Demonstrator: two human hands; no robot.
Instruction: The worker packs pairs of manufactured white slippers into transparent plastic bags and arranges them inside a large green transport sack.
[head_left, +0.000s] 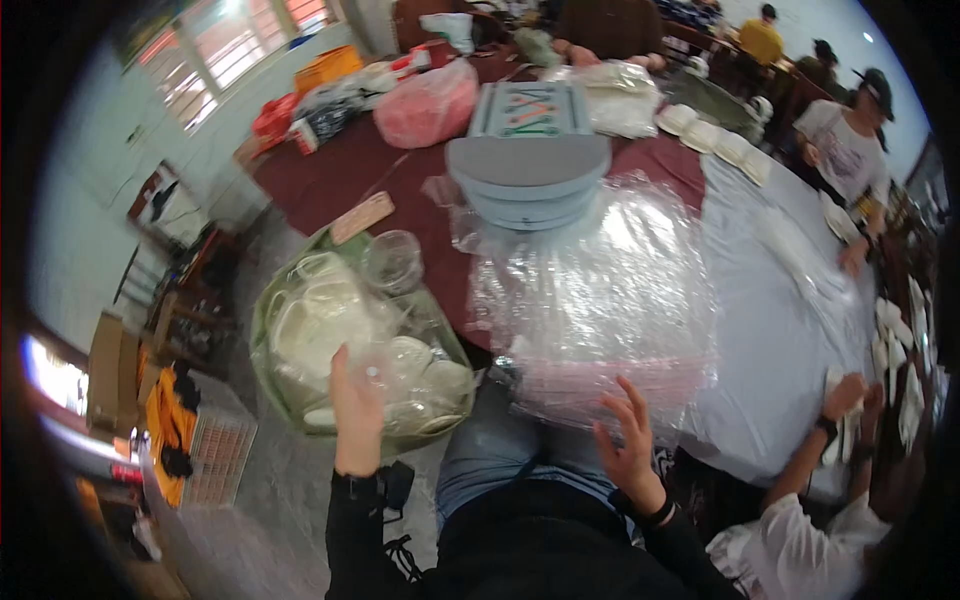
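Note:
My left hand [358,410] is over a green sack-like container [262,345] at my left, against white cup-shaped pads [325,320] in clear plastic. Its fingers are blurred and partly lost among the plastic, so their grip does not show. My right hand [630,445] is open with fingers spread, at the near edge of a stack of clear plastic bags [600,290] with a pink band [600,385]. Nothing is in that hand. A clear round tub [392,262] sits at the container's far rim.
A grey-blue plastic stool [530,160] stands behind the bags on the dark red cloth [340,195]. Beside it lies a pink bag [428,105]; a phone-like pink slab [362,217] is near the container. At right, other people's hands [848,395] work with white pads on pale cloth [750,330].

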